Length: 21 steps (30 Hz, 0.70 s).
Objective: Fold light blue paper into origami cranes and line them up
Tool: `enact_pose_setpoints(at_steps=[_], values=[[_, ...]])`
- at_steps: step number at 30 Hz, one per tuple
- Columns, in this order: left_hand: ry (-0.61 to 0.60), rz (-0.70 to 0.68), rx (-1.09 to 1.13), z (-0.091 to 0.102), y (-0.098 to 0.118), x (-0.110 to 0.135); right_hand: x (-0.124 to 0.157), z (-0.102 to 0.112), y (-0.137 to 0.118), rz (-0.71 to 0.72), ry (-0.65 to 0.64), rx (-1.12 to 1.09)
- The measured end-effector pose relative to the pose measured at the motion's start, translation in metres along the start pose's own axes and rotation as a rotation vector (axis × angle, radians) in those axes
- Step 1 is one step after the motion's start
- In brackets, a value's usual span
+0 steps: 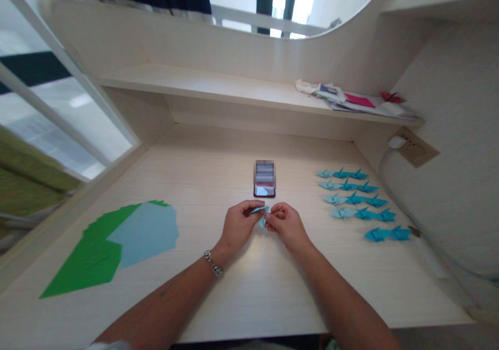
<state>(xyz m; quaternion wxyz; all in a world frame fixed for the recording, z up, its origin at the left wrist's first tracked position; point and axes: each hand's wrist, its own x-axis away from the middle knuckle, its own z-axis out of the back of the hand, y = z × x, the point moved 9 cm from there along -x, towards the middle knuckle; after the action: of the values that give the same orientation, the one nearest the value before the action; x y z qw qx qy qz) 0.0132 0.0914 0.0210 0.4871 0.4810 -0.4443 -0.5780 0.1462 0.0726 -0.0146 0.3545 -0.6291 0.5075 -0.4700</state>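
Paper folding looks to be the step in hand, probably partway through one small figure. Pale blue paper piece is held between both hands over the middle of the desk, roughly midway between its left and right edges, just on the near side of a phone. Left hand: grip narrow, thumb and fingers pinching the paper. Right hand: grip narrow too, fingertips on the paper's right side. Next move likely calls for a light, precise pinch, one side steadied while the other creases or shapes a flap; pressing hard could skew the fold.

Piece looks small, thin, angular, with a flap pointing left and another part angled down; fingers cover the rest, so exact fold stage can't be told. Colour resembles the palest of the folded paper figures, set in five rows by the desk's right edge; row closest to the front edge shows two darker ones. Green sheets and pale blue sheets overlap toward the left edge.
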Motion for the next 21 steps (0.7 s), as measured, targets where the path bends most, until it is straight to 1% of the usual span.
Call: enact_pose_setpoints(at_steps=[4, 10, 15, 21], values=[[0.036, -0.006, 0.005, 0.002, 0.004, 0.001, 0.001, -0.003, 0.003, -0.011, -0.028, 0.003], [0.052, 0.008, 0.019, 0.003, 0.004, 0.0, 0.001, -0.003, -0.002, 0.052, -0.019, 0.058], [0.082, 0.01, 0.022, 0.006, 0.005, 0.0, 0.003, -0.008, -0.002, 0.028, -0.035, 0.079], [0.079, 0.034, 0.002, 0.006, 0.007, 0.0, 0.004, -0.01, -0.008, 0.092, -0.038, 0.128]])
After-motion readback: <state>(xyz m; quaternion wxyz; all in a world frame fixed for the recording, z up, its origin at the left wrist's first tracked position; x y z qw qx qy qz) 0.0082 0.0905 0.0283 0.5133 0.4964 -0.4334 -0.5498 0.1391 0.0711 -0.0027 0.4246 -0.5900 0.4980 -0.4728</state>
